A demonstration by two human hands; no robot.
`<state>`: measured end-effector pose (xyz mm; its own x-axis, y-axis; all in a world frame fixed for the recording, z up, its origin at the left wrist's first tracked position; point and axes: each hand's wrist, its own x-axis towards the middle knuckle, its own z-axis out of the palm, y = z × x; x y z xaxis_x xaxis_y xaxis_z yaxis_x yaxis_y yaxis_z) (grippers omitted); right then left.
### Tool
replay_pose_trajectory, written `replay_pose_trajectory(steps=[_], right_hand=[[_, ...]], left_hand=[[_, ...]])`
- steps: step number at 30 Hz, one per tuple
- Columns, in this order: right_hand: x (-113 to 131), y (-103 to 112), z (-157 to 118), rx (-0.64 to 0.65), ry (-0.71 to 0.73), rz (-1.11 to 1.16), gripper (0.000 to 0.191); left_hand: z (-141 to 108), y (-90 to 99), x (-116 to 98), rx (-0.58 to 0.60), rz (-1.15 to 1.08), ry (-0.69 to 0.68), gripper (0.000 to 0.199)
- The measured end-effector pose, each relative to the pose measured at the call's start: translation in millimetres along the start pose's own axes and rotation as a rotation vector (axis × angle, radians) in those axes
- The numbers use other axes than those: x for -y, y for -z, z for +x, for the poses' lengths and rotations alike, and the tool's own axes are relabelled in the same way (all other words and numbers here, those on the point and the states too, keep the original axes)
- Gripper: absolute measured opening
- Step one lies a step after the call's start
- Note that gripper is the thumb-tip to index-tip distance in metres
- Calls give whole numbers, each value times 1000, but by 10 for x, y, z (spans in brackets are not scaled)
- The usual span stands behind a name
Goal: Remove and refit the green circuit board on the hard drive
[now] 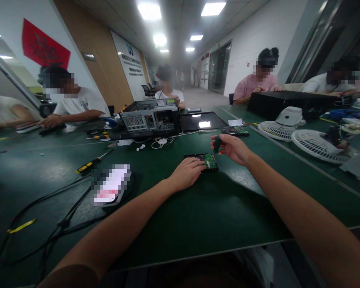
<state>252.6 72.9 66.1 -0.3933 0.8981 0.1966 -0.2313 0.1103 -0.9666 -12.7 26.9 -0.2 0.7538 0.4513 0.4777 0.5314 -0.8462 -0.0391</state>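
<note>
A hard drive with a green circuit board [210, 161] lies on the green table [168, 228] in front of me. My left hand [189, 172] rests on its left part, fingers laid over it and covering much of that side. Just above and to the right of the drive, my right hand [232, 149] is raised off the table with a small dark green object [217, 144] between thumb and fingers. Whether that object has a tip pointing down cannot be made out.
A phone-like device [112, 186], a yellow-black screwdriver [88, 165] and black cables [63, 224] lie left. Behind stand an open computer case [150, 122] and a flat screen [202, 121]; another circuit board [235, 131] is near. White fans [280, 124] are right. People sit around the table.
</note>
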Motion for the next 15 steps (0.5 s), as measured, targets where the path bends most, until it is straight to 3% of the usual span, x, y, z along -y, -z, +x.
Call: replay_pose_trajectory(steps=[15], right_hand=[[18, -61, -35, -8, 42, -18, 26]], left_hand=[[-6, -14, 13, 7, -7, 3, 36]])
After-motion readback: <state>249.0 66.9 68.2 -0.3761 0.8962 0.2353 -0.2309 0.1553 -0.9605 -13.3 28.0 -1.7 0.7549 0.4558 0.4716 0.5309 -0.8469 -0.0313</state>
